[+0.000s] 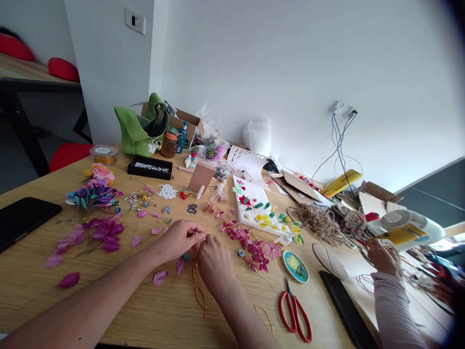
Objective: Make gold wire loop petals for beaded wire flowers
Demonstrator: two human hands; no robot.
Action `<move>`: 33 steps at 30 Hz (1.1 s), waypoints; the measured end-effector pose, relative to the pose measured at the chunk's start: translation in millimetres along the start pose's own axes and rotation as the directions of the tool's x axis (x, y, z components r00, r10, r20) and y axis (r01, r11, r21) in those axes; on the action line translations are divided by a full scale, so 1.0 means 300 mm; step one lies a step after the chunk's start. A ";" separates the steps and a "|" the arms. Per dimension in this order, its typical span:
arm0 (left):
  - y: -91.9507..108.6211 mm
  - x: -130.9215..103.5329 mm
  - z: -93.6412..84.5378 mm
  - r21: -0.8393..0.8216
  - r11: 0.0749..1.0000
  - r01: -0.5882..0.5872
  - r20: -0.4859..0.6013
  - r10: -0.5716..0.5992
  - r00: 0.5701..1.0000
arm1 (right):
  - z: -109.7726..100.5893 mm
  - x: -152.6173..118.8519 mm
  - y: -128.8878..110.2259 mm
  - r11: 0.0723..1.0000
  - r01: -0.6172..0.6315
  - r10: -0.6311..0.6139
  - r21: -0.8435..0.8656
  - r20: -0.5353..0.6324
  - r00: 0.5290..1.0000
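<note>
My left hand [181, 237] and my right hand [215, 261] meet over the middle of the wooden table, fingertips pinched close together. From between them a thin golden cord [201, 298] trails down in loops onto the tabletop. A further golden strand [265, 316] shows beside my right forearm. Whatever else the fingertips pinch is hidden by the fingers. Loose pink petals [160, 277] lie near my left wrist, and a small teal piece [186, 256] shows just under that hand. Wired magenta flowers [250, 242] spread to the right of my right hand.
Red-handled scissors [295, 310] lie at right, below a small round painted hoop [295, 266]. White foam [250, 203] carries coloured leaves. Purple petals [103, 232] and a black phone [27, 218] are at left. Another person's hand [385, 257] works at far right, near twine [316, 223].
</note>
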State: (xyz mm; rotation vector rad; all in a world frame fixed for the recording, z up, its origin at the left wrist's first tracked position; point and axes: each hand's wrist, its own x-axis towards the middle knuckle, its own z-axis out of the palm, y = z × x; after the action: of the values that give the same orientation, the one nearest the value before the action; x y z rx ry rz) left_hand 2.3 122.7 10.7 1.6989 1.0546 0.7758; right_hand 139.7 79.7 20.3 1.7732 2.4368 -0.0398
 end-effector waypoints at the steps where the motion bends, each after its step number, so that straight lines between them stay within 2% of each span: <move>1: -0.002 0.000 0.000 0.002 1.000 0.003 -0.011 -0.003 1.000 | -0.001 0.001 0.011 1.000 -0.012 0.012 0.012 -0.010 1.000; 6: -0.001 0.003 0.004 0.029 0.999 0.019 -0.078 -0.017 0.997 | -0.035 0.003 0.094 0.992 -0.099 0.104 0.084 -0.068 0.992; 10: -0.001 0.004 0.007 0.068 0.998 0.005 -0.108 0.002 0.994 | -0.051 0.004 0.134 0.987 -0.117 0.123 0.111 -0.053 0.991; 18: -0.012 0.002 0.010 0.103 0.995 -0.014 -0.118 0.026 0.993 | 0.000 0.008 0.113 0.985 -0.156 0.154 0.067 0.037 0.987; 23: -0.012 0.003 0.009 0.096 0.995 -0.021 -0.140 0.034 0.990 | 0.024 0.012 0.107 0.985 -0.148 0.145 0.092 0.044 0.989; 29: -0.012 0.010 0.001 0.052 0.998 -0.034 -0.208 0.044 0.977 | -0.007 0.001 0.113 0.942 -0.151 0.186 0.299 -0.091 0.978; 33: -0.015 0.015 -0.002 -0.074 0.997 -0.037 -0.170 0.024 0.985 | -0.040 0.016 0.117 0.856 -0.114 0.219 0.505 -0.154 0.964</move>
State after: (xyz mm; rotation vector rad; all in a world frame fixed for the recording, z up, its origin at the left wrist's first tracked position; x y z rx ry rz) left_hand 2.3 127.9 6.8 1.6091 1.1017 0.9821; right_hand 170.5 96.3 33.4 2.2978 2.5632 -0.5359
